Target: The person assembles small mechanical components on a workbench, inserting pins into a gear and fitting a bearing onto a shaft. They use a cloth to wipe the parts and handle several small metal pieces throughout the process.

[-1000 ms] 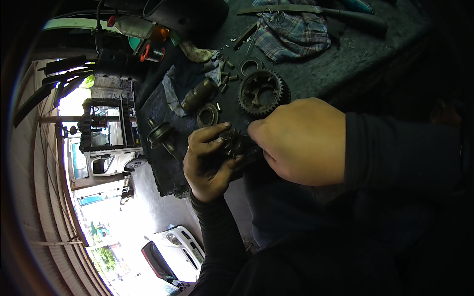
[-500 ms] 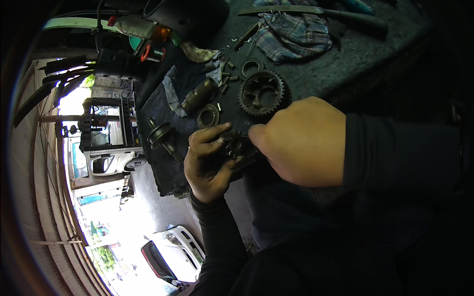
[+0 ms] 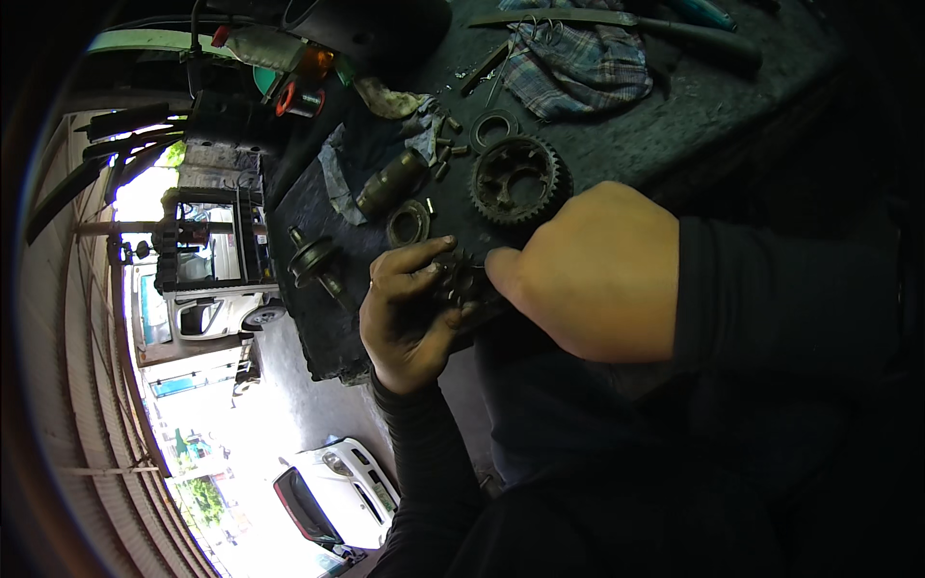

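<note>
Between the fingers and thumb of my left hand (image 3: 409, 313) is a small dark toothed metal part (image 3: 460, 276), held at the bench's near edge. Close against its right side, my right hand (image 3: 593, 275) is closed with the thumb toward the part; whatever it grips is hidden behind the hand. Just beyond lies a large gear ring (image 3: 515, 180) with a toothed rim. A bearing ring (image 3: 409, 223) rests above my left fingers, and another ring (image 3: 493, 129) lies behind the gear. Left of my left hand is a shaft with a wheel (image 3: 315, 260).
A ribbed metal cylinder (image 3: 392, 185) and several small pins (image 3: 443, 154) lie on the dark bench (image 3: 626, 144). Farther back are a plaid cloth (image 3: 578, 72), a long file (image 3: 559, 16), a plastic bottle (image 3: 260, 48) and a spool (image 3: 300, 99). A white car (image 3: 337, 496) stands beyond the bench.
The toothed part has turned slightly in my left fingers. Both hands stay in nearly the same place; the view has shifted a little.
</note>
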`<move>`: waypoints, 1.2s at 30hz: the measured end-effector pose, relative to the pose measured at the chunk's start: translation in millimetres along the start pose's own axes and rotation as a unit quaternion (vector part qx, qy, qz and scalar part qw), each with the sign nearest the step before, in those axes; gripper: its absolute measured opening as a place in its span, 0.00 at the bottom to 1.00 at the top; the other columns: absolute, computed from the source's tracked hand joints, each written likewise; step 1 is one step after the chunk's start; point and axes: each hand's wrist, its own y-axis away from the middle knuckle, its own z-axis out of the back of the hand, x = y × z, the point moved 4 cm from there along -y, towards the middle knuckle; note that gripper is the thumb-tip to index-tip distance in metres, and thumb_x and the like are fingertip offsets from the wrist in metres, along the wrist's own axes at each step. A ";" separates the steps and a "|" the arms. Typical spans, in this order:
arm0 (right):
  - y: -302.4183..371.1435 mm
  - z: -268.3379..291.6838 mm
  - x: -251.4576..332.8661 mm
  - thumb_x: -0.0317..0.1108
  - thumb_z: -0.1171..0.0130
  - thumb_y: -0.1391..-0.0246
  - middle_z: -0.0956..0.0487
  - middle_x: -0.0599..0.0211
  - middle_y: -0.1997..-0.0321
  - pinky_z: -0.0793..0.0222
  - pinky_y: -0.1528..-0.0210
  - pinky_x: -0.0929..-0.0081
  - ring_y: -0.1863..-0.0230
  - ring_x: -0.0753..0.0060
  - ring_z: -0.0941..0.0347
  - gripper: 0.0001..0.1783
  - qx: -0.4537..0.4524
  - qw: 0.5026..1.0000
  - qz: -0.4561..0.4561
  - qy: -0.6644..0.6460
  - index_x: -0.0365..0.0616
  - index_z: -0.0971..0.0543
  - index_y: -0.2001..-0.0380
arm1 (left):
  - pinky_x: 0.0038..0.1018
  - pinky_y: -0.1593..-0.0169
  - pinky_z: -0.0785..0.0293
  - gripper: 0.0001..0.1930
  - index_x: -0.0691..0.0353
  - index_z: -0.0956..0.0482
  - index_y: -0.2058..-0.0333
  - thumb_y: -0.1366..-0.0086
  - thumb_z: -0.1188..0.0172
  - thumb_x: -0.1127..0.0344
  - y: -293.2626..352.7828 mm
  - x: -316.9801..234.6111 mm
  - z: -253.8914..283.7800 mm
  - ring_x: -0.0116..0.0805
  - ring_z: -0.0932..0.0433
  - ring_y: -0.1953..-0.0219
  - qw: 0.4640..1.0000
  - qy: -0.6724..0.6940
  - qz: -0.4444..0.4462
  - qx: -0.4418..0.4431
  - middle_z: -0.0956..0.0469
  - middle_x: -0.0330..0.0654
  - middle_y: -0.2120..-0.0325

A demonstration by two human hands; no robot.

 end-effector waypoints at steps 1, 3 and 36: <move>5.6 3.9 4.4 0.31 0.44 0.53 0.23 0.57 0.84 0.28 0.79 0.63 0.81 0.56 0.23 0.08 -0.013 1.000 -0.004 0.009 0.36 0.24 0.71 | 0.37 0.45 0.31 0.22 0.62 0.30 0.59 0.53 0.32 0.75 -3.6 1.7 -4.1 0.46 0.24 0.50 1.000 0.008 -0.013 0.018 0.22 0.55 0.52; 14.0 13.6 5.2 0.31 0.44 0.53 0.23 0.57 0.84 0.28 0.79 0.63 0.81 0.56 0.22 0.08 -0.024 0.999 -0.026 0.019 0.36 0.24 0.72 | 0.38 0.42 0.29 0.25 0.62 0.32 0.54 0.46 0.27 0.67 -9.9 7.7 -11.3 0.49 0.26 0.45 0.997 0.026 -0.040 0.053 0.27 0.59 0.49; 12.7 16.0 5.0 0.31 0.44 0.53 0.22 0.58 0.82 0.27 0.76 0.63 0.78 0.56 0.21 0.07 0.009 0.997 -0.026 0.072 0.38 0.24 0.71 | 0.36 0.46 0.28 0.20 0.63 0.30 0.62 0.55 0.35 0.81 -13.9 -2.0 -15.7 0.44 0.25 0.49 0.997 0.071 -0.016 0.025 0.23 0.56 0.52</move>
